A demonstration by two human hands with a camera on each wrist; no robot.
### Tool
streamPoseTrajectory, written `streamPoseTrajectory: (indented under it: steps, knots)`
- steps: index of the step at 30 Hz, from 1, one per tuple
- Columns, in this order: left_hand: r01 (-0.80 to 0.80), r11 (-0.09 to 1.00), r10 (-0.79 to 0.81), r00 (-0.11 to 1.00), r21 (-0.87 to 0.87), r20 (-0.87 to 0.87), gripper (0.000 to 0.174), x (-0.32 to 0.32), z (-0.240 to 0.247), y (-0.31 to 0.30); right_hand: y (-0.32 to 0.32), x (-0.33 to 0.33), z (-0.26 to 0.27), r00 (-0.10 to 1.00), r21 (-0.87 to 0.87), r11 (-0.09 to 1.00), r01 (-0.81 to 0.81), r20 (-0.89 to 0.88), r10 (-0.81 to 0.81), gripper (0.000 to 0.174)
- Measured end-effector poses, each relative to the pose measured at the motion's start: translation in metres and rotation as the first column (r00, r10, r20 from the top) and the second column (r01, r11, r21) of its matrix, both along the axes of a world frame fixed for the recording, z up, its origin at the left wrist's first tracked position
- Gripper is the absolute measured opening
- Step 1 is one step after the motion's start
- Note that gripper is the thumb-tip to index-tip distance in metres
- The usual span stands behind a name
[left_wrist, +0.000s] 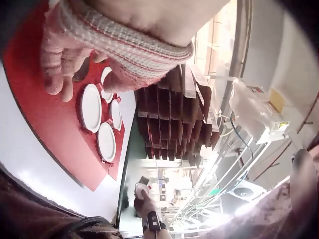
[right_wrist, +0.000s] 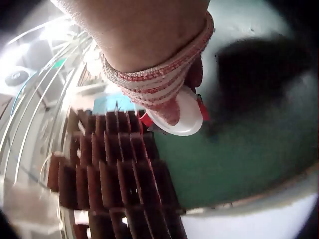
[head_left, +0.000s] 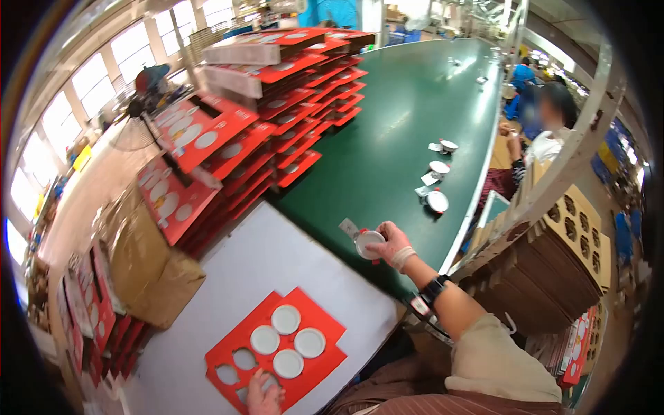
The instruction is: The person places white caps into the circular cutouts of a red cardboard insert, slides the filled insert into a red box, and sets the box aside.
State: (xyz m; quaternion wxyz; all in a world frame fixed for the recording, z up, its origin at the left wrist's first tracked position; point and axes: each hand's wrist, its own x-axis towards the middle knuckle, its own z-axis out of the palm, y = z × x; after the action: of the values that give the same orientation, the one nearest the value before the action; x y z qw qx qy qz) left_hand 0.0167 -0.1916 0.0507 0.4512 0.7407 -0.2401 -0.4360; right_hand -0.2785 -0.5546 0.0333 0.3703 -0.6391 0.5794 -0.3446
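My right hand (head_left: 392, 247) pinches a round white dish with red side clips (head_left: 370, 245) by its edge, over the green table. A paper tag (head_left: 348, 227) sticks out from that dish. In the right wrist view the thumb lies across the white dish (right_wrist: 185, 117). My left hand (head_left: 265, 394) is at the near edge of a red card panel (head_left: 315, 373) with round holes, its fingers loosely extended in the left wrist view. Several white round dishes (head_left: 286, 319) sit in the panel's holes; other holes are bare, one partly hidden by the left hand.
Three tagged white dishes (head_left: 437, 201) stand along the right of the green table (head_left: 387, 131). Tall stacks of red panels (head_left: 297, 90) rise at the back left. A brown paper-wrapped bundle (head_left: 149, 256) sits left, stacked cardboard (head_left: 546, 277) right. Another person (head_left: 546, 138) sits across the belt.
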Motion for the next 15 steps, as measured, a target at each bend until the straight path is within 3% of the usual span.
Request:
streamPoseTrajectory:
  steps: [1, 2, 3, 4, 7, 9, 15]
  knots:
    - [0.03, 0.998, -0.027, 0.998, -0.057, 0.054, 0.053, -0.011, 0.022, -0.006, 0.015, 0.016, 0.005, 0.985, -0.005, 0.989, -0.151, 0.089, 0.151, 0.043]
    - [0.112, 0.982, -0.091, 0.986, -0.152, 0.139, 0.05, -0.016, 0.03, -0.012, 0.045, 0.034, 0.04, 0.969, 0.095, 0.969, -0.229, 0.115, 0.218, 0.042]
    - [0.127, 0.98, -0.08, 0.955, -0.15, 0.285, 0.039, -0.022, 0.043, -0.016, 0.073, 0.05, 0.075, 0.949, 0.191, 0.932, -0.307, 0.141, 0.283, 0.042]
    - [0.263, 0.952, -0.157, 0.861, -0.159, 0.484, 0.038, -0.026, 0.052, -0.02, 0.09, 0.06, 0.075, 0.908, 0.202, 0.89, -0.41, 0.179, 0.378, 0.039]
    - [0.289, 0.914, -0.145, 0.888, -0.284, 0.437, 0.052, -0.047, 0.087, -0.032, 0.144, 0.085, 0.101, 0.734, -0.028, 0.739, -0.673, -0.156, 0.661, 0.041]
    - [0.321, 0.886, -0.134, 0.869, -0.334, 0.477, 0.053, -0.051, 0.094, -0.033, 0.169, 0.098, 0.117, 0.616, -0.021, 0.62, -0.784, -0.144, 0.774, 0.037]
    - [0.373, 0.872, -0.157, 0.828, -0.318, 0.538, 0.053, -0.047, 0.091, -0.009, 0.21, 0.113, 0.117, 0.49, -0.151, 0.472, -0.868, -0.116, 0.864, 0.04]
